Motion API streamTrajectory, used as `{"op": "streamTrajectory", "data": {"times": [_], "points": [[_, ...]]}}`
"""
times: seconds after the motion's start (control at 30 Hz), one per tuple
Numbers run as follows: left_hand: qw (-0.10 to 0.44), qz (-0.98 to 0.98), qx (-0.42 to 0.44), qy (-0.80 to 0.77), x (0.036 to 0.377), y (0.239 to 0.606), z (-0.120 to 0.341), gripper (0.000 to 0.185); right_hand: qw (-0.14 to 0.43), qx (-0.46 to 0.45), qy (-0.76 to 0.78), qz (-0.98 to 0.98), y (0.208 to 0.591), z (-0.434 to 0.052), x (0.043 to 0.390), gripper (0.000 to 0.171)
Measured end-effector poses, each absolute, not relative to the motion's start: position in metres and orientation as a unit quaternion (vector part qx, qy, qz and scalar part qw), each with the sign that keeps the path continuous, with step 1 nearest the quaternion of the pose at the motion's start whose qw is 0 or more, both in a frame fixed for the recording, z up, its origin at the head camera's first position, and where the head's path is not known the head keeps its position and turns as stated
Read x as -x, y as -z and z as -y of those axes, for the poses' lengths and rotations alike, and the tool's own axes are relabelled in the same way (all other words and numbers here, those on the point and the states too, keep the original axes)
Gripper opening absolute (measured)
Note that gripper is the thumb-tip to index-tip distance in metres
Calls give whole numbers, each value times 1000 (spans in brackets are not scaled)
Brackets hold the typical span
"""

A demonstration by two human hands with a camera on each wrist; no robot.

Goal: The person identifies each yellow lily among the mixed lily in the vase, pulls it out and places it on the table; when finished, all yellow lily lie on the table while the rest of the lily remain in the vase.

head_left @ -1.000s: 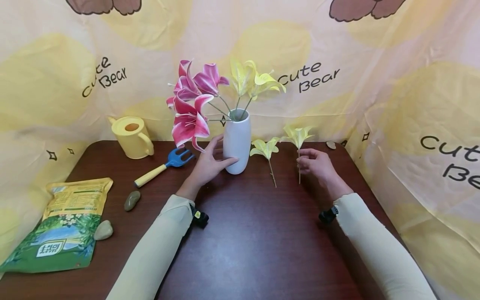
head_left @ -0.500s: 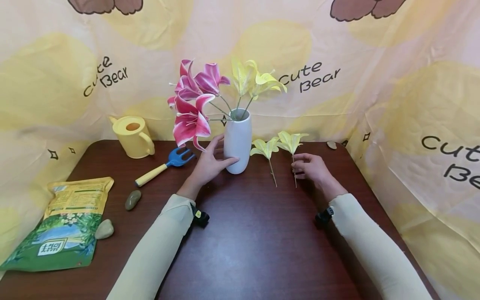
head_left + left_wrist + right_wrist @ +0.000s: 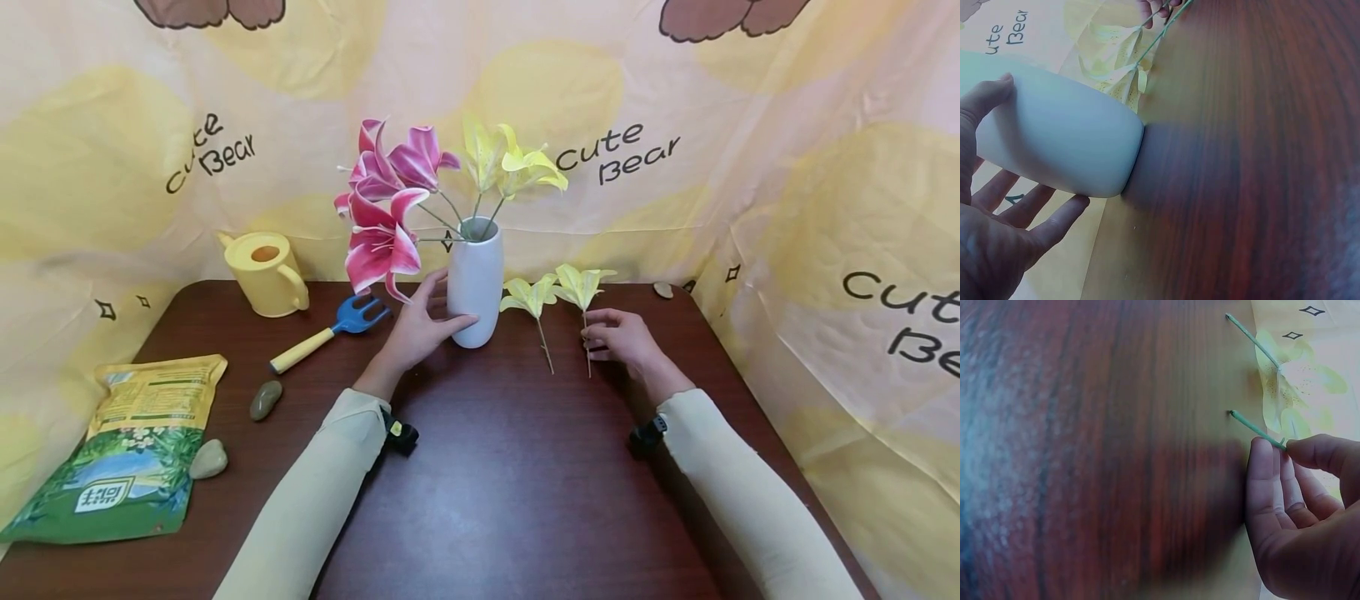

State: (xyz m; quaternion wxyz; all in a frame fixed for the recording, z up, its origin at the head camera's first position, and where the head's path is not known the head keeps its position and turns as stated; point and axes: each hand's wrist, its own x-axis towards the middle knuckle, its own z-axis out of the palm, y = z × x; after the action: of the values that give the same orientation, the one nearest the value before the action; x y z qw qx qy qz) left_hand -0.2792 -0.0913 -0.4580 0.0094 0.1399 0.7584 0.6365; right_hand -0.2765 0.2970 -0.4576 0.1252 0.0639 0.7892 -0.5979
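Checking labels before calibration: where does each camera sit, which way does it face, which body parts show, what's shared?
Head: worn on the head, facing forward and down at the table; both sleeves, left hand and right hand show.
Left wrist: on that wrist, facing the white vase gripped by the left hand; right fingers show at the top edge.
Right wrist: on that wrist, facing the stem pinched by the right hand, the only hand showing.
Shared: both wrist views catch the held yellow lily and the unheld yellow lily.

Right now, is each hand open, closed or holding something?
Left hand: holding the white vase.
Right hand: pinching a yellow flower by its stem.
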Motion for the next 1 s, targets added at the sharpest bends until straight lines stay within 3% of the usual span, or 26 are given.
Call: {"op": "streamTrajectory", "data": {"times": [0.2, 0.53, 1.0], "points": [[8, -760, -138, -635, 279, 458, 91, 84, 103, -69, 597, -792, 458, -298, 276, 52], [7, -761, -133, -635, 277, 457, 91, 85, -39, -31, 589, -807, 412, -255, 267, 41], [13, -753, -135, -643, 275, 455, 90, 83, -52, 55, 667, -741, 346, -165, 266, 33]]}}
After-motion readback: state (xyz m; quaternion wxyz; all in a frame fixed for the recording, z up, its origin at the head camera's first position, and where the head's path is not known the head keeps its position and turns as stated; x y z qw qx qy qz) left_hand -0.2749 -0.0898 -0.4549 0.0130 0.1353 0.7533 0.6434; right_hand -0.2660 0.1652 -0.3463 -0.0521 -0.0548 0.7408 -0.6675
